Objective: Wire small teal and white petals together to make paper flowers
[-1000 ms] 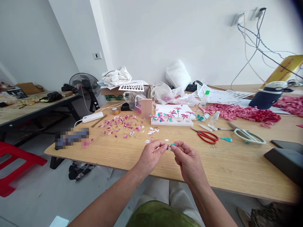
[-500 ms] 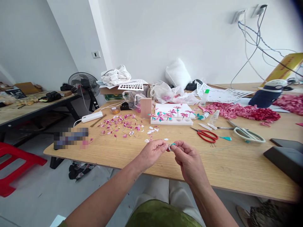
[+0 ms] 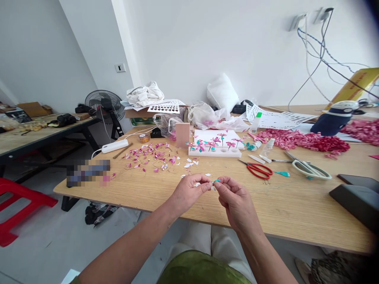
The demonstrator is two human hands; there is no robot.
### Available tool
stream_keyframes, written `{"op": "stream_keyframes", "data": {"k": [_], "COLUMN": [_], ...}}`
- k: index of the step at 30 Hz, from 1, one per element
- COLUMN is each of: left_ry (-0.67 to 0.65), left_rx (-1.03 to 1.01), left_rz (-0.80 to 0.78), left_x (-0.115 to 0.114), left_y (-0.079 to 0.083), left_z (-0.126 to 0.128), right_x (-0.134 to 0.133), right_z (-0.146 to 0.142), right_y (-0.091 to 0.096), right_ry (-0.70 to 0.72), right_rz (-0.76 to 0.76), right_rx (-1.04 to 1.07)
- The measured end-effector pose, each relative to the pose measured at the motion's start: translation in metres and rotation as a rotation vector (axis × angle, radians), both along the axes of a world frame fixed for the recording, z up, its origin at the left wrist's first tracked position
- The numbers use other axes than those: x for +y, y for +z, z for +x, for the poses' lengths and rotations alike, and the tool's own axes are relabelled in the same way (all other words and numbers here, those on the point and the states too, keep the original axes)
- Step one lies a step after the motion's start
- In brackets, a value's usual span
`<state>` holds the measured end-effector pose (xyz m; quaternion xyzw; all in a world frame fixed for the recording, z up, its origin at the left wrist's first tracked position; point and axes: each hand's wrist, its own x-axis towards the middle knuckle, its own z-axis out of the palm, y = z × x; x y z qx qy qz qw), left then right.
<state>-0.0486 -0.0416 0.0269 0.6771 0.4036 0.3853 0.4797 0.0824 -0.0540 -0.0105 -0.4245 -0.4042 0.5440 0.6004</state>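
Observation:
In the head view my left hand (image 3: 189,193) and my right hand (image 3: 238,199) meet over the near edge of the table, fingertips almost touching. My right thumb and forefinger pinch a small teal strip (image 3: 217,181), which runs towards my left fingertips. My left thumb and fingers are pinched too; what they hold is too small and covered to name. A tiny white piece (image 3: 213,189) shows just under the fingertips. Beyond my hands lie white petals (image 3: 190,163) and scattered pink petals (image 3: 158,156). Pink and teal flowers (image 3: 216,141) on stems stand in a white foam block (image 3: 209,153).
Red-handled scissors (image 3: 258,170) and white-handled scissors (image 3: 314,169) lie to the right, beside a teal tassel-like piece (image 3: 283,174). A spray bottle (image 3: 268,149), heaps of pink material (image 3: 296,138) and a dark blue bottle (image 3: 334,120) stand or lie farther back. At left is a white power strip (image 3: 115,146).
My left fingers have shifted slightly, and a white piece now shows between the thumb and forefinger. A dark red bit seen at the fingertips earlier is no longer visible. My right hand keeps its pinch.

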Motion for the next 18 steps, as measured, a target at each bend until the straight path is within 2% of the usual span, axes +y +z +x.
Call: {"op": "stream_keyframes", "data": {"k": [3,6,18], "left_ry": [0.093,0.131,0.148], "left_rx": [0.026,0.017,0.065], "left_rz": [0.03,0.069,0.224], "left_x": [-0.001,-0.001,0.001], "left_y": [-0.003,-0.005,-0.014], "left_z": [0.003,0.004,0.004], "right_x": [0.0,0.0,-0.001], "right_z": [-0.002,-0.003,-0.006], "right_y": [0.0,0.0,-0.001], "right_ry": [-0.02,-0.029,-0.043], "right_rz": [0.008,0.014,0.015], "right_rx": [0.004,0.009,0.03]}}
